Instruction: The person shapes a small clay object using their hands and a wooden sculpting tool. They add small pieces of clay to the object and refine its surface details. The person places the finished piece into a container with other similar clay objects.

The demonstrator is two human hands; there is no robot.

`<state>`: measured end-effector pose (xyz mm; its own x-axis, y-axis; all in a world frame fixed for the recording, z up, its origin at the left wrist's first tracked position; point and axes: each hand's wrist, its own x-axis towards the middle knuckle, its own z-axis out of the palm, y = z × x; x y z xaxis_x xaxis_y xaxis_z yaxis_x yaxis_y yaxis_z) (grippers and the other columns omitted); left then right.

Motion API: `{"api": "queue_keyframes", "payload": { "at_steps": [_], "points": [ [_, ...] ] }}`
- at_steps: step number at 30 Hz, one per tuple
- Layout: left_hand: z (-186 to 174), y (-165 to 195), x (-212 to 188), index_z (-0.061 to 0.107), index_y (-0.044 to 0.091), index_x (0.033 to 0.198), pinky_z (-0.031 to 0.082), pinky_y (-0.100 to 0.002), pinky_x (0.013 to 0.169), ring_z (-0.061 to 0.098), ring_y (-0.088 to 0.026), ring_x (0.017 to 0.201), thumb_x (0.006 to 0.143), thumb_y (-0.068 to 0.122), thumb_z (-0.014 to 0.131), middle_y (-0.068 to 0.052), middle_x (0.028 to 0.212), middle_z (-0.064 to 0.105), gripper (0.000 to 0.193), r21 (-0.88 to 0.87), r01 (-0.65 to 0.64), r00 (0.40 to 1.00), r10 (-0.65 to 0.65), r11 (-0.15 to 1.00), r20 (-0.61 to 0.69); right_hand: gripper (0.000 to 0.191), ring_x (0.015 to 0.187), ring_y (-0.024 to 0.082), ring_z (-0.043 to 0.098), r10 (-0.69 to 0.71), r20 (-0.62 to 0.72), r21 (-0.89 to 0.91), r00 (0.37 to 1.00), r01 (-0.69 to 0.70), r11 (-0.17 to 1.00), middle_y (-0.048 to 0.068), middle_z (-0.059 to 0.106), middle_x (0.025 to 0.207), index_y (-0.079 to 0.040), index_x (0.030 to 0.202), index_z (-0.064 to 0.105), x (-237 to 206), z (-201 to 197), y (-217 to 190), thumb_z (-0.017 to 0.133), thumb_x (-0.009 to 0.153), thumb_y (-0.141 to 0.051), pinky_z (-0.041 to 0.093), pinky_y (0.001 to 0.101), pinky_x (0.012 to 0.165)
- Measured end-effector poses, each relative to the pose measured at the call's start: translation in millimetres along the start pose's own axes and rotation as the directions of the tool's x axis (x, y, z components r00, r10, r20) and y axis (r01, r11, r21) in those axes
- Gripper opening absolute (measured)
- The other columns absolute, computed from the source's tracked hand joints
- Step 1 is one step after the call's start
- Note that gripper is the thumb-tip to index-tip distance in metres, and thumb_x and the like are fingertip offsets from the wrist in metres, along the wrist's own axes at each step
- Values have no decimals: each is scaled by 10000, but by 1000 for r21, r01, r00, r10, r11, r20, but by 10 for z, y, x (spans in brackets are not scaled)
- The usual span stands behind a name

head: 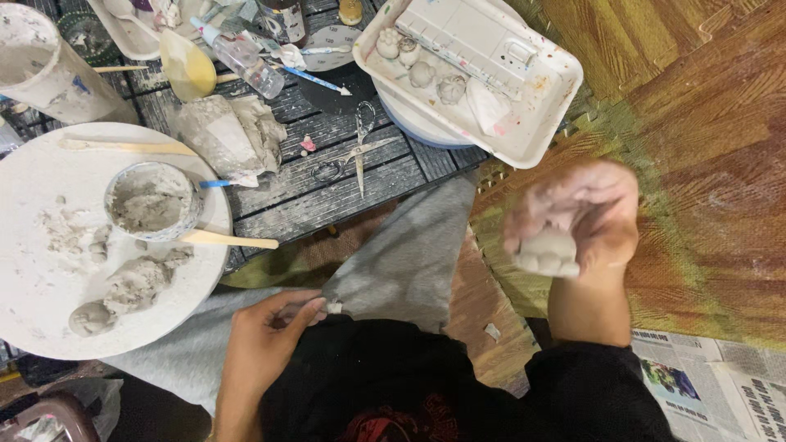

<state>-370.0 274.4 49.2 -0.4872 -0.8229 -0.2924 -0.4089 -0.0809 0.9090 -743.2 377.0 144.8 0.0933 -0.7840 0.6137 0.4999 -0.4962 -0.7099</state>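
Note:
My right hand (585, 209) is raised over the floor mat at the right, blurred, and grips a pale grey lump of clay (548, 252). My left hand (266, 340) rests low on my lap, its fingertips pinching the edge of a grey cloth (401, 262) spread over my legs. A round white board (37, 270) at the left carries clay lumps (135, 282), crumbs and a small cup of grey clay slurry (153, 200). A wooden stick (229, 240) lies at the board's edge.
A dark slatted table (327, 172) holds scissors (359, 147), a clay-smeared wrapper (229, 135), a bottle, brushes and a big cup (45, 69). A white tray (532, 123) with small clay figures and a paint box sits at the upper right. Newspaper (712, 381) lies at the lower right.

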Motion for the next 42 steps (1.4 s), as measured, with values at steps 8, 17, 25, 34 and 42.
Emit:
{"api": "queue_keyframes", "payload": {
  "at_steps": [8,17,25,34,42],
  "points": [
    [-6,29,1,796,17,1048,635,-274,700,814,-157,779,857,115,755,-115,866,841,218,-8,33,999,-33,999,14,473,1064,316,736,11,-238,53,971,2,999,237,705,1220,80,1363,604,-146,-238,113,778,983,-141,627,381,907],
    [-7,-47,1,784,-13,1046,646,-269,694,810,-169,746,893,93,718,-122,853,834,197,-109,-13,1000,12,994,-9,275,1066,285,731,100,-424,-65,900,-141,988,238,718,1162,64,1265,660,-51,-597,84,758,1055,-84,620,379,952],
    [-127,15,-31,781,27,1117,608,-247,694,775,-153,764,895,63,722,-99,899,792,233,-133,-135,989,124,982,-82,486,1182,247,714,15,-445,-895,895,-445,11,146,739,1258,0,1339,650,116,-840,23,832,890,41,578,395,1061],
    [-132,12,-51,750,18,1181,614,-258,799,734,-137,932,848,-7,756,-113,1036,773,334,-187,-196,971,163,963,-178,550,1160,280,701,40,-569,-819,821,-561,-122,145,717,1280,-24,1398,606,85,-880,164,807,886,-20,570,423,1022],
    [-69,-71,-141,662,-65,1244,659,-312,870,786,-208,963,919,-62,692,-181,1036,783,326,-511,-294,954,284,808,-99,211,1016,203,750,-69,-124,-975,990,-109,193,82,745,1118,-25,1097,713,367,453,576,814,929,-102,648,363,882]
  ]
}}
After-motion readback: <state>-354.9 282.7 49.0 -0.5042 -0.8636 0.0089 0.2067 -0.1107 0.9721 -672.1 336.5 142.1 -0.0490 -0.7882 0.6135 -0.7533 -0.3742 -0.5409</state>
